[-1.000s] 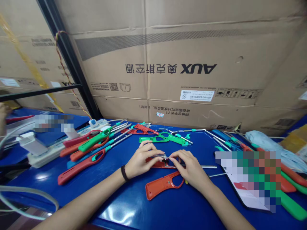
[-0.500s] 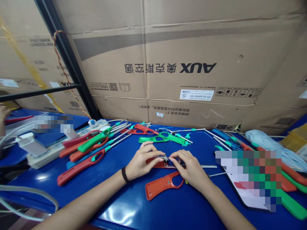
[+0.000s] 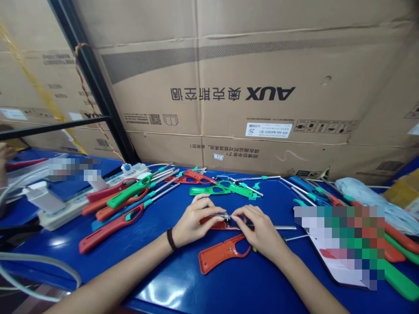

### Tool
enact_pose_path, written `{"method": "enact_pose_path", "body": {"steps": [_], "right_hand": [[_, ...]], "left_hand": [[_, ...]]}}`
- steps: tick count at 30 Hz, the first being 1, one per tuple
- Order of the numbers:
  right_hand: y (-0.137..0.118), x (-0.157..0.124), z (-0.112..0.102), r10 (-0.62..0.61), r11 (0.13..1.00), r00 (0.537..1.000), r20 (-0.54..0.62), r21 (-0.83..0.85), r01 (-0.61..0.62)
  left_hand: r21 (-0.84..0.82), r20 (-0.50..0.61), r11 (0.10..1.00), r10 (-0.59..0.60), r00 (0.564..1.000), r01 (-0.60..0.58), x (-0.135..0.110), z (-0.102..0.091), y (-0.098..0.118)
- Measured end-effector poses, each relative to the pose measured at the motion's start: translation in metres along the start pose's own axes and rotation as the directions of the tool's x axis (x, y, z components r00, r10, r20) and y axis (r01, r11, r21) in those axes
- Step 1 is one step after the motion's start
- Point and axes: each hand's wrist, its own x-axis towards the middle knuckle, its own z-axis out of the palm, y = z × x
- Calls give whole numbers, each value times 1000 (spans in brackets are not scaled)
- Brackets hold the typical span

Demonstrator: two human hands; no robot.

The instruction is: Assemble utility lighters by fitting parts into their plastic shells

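Note:
Over the blue tabletop, my left hand (image 3: 193,221) is closed, its thumb and fingers gripping a small cylindrical part with a metal end (image 3: 224,216). My right hand (image 3: 260,224) pinches at that metal end; what its fingertips hold, if anything, is too small to make out. Beneath both hands lies an open red lighter casing half (image 3: 212,225), partly covered by my fingers. A metal lighter tube (image 3: 285,227) sticks out to the right behind my right hand. Nearer me rests a loose orange casing half (image 3: 216,256), inner side up. A thin metal shaft (image 3: 297,237) emerges from beside my right wrist.
Several long-nosed lighters (image 3: 113,229) lie piled left, by a white power strip (image 3: 49,220). Green casing halves (image 3: 209,191) and loose tubes sit behind my hands. At right are a phone-like slab (image 3: 330,261) and more lighters (image 3: 397,279). Cardboard boxes (image 3: 212,56) stand behind. Another person's hand (image 3: 5,155) shows far left.

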Motion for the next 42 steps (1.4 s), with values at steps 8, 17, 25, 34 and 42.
{"method": "enact_pose_path", "body": {"steps": [8,17,25,34,42], "right_hand": [[0,-2,0,-38,999,999,-5,33,38],[-1,-2,-1,-80,997,996,-26,-8,80],[-2,-1,-2,-53,998,998,-33,-30,52],[-1,-2,-2,-58,998,998,-15,-7,58],[-7,1,-4,2,999,1000,-8,-43,-3]], "left_hand": [[18,-5,1000,9,1000,-9,0,0,2],[58,35,998,27,999,-29,-1,0,2],[42,47,999,14,999,-16,2,-5,1],[9,147,1000,-22,989,21,3,-8,0],[25,366,1000,-27,930,19,8,-25,-2]]}}
